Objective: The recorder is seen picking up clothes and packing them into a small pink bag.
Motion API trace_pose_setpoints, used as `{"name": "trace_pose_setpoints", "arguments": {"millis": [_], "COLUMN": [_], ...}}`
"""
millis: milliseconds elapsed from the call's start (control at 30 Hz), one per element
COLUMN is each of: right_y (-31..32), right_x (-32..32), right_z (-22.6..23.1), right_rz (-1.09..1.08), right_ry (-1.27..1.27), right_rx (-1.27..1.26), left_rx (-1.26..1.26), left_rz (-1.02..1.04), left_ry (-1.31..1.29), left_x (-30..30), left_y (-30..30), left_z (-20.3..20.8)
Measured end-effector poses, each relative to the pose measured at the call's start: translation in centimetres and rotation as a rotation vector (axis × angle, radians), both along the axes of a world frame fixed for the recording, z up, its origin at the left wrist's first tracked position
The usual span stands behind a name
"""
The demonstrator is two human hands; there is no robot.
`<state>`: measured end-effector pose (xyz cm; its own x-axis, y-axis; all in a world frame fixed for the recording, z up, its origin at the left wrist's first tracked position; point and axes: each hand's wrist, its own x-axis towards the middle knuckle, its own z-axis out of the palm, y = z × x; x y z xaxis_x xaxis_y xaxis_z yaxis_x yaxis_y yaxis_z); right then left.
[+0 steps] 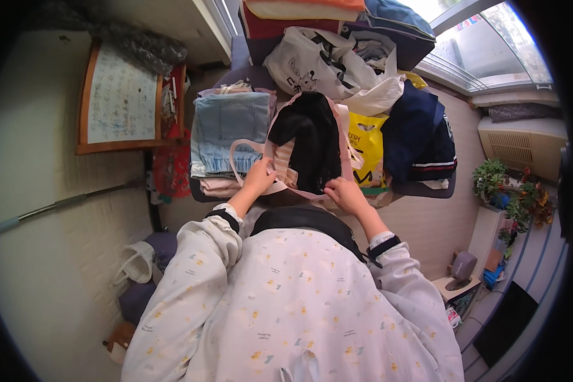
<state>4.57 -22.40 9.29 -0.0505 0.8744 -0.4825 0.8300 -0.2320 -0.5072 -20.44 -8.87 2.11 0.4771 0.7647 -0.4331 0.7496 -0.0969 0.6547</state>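
A pale pink tote bag (346,148) lies in front of me with its mouth open. Inside it a black garment (318,134) is bunched, beside a striped cloth (282,164). My left hand (259,177) is closed on the bag's near left edge, where a strap loops out over folded light-blue jeans (230,127). At the near right corner, my right hand (346,194) pinches the bag's edge close to the black garment. Its fingertips are partly hidden. A yellow plastic bag (368,143) stands just right of the tote.
Dark navy clothes (414,137) are piled at the right. Behind the tote sits a stuffed white plastic bag (309,63), with more folded clothes (302,9) at the back. A framed board (122,95) stands left; potted plants (490,179) are at the far right.
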Motion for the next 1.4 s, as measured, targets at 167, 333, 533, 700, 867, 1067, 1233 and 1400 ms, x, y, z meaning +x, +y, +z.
{"name": "trace_pose_setpoints", "arguments": {"millis": [167,333,533,700,867,1067,1233,1400], "right_y": [5.5,13.0,14.1,11.0,10.7,12.0,10.0,7.4], "right_x": [-0.9,-2.0,-2.9,0.7,3.2,0.8,-3.6,-3.1], "right_z": [-0.5,-0.7,-3.6,-5.2,-4.7,-2.7,-5.1,-5.1], "right_rz": [-0.175,0.174,0.417,0.439,0.452,0.557,0.496,0.626], "right_ry": [0.044,-0.305,-0.434,-0.604,-0.615,-0.65,-0.343,-0.432], "right_rx": [0.308,0.66,0.228,0.2,0.051,0.118,0.165,-0.008], "left_rx": [-0.045,-0.037,-0.158,-0.089,-0.019,-0.07,0.036,0.024], "left_rz": [-0.114,-0.166,-0.161,-0.121,-0.122,-0.114,-0.125,-0.173], "left_ry": [-0.152,-0.166,-0.092,-0.1,-0.237,-0.268,-0.291,-0.27], "left_x": [1.7,2.2,1.4,0.3,1.0,2.7,3.3,2.9], "left_y": [-1.1,-1.0,-0.2,-0.3,-0.5,0.1,-0.1,-0.2], "left_z": [-0.5,0.7,1.5,1.4,1.8,2.7,2.6,2.3]}}
